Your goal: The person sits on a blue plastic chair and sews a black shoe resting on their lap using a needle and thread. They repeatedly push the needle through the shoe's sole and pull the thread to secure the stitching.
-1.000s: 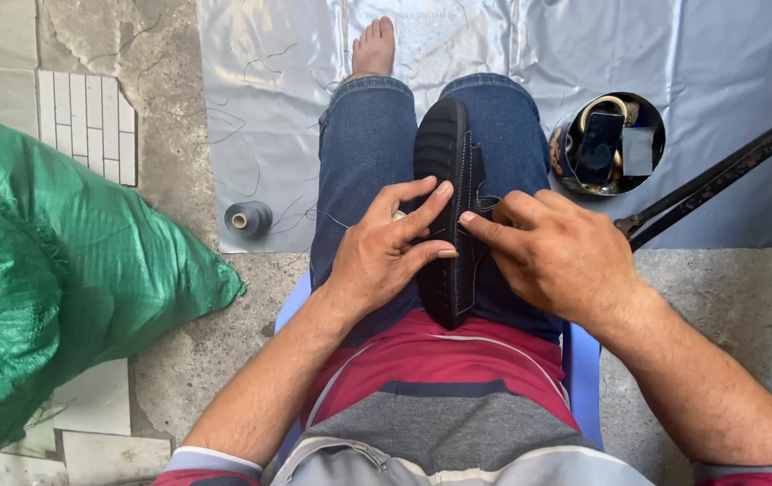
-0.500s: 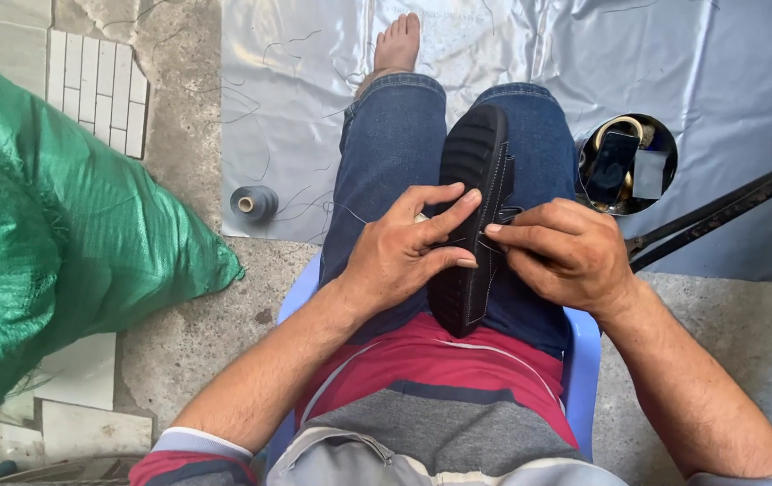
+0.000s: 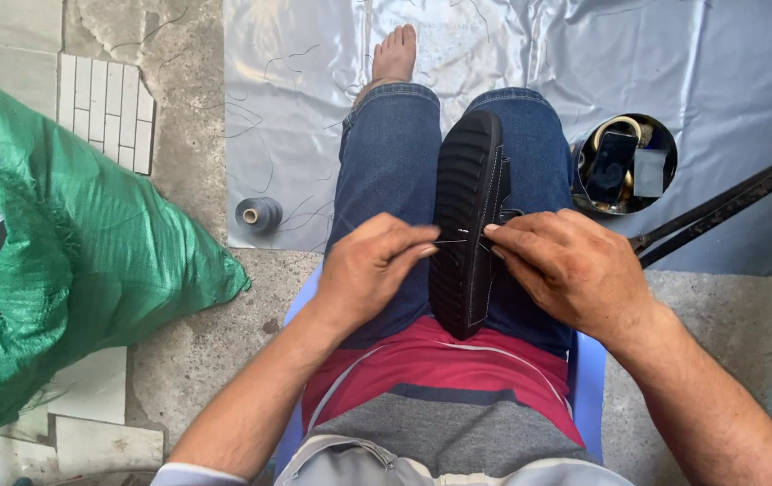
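Since a moment ago the left hand has left the black shoe sole on the lap and now pinches a thin needle at its edge, while the right hand presses the sole's other side.

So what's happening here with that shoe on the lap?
A seated person has a black shoe lying sole-up along the right thigh. The left hand pinches what looks like a thin needle or thread at the sole's edge, and the right hand presses on the shoe from the other side. On the grey sheet on the floor stand a grey thread spool and a round tin of odds and ends. A green woven sack lies to the left.
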